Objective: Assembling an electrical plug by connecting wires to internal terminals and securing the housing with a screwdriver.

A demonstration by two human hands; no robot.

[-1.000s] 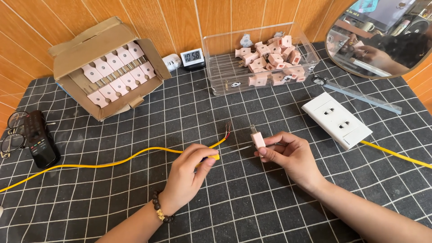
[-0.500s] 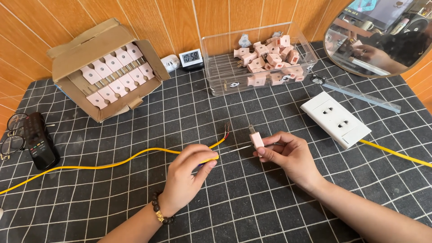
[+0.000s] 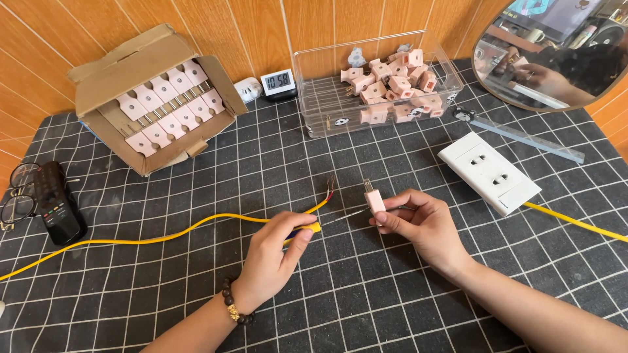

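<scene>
My right hand (image 3: pixel 422 225) pinches a small pink plug (image 3: pixel 375 200) with its metal prongs pointing up. My left hand (image 3: pixel 271 258) grips a small screwdriver with a yellow and blue handle (image 3: pixel 309 229). Its thin shaft (image 3: pixel 345 214) reaches right to the plug's side. A yellow cable (image 3: pixel 163 236) runs from the left edge under my left hand. The cable's stripped end (image 3: pixel 330 186), with red and bare wires showing, lies just left of the plug, apart from it.
An open cardboard box (image 3: pixel 154 98) of pink plugs sits at the back left, and a clear bin (image 3: pixel 376 82) of plugs at the back. A white double socket (image 3: pixel 489 172) with a yellow lead, a ruler (image 3: pixel 530 138), a mirror (image 3: pixel 556 52), a small clock (image 3: pixel 277 82), a remote (image 3: pixel 57 202) and glasses (image 3: pixel 16 196) are around.
Barely anything differs: my left hand has closed a little more over the screwdriver handle, and the plug stays in my right hand at the same spot.
</scene>
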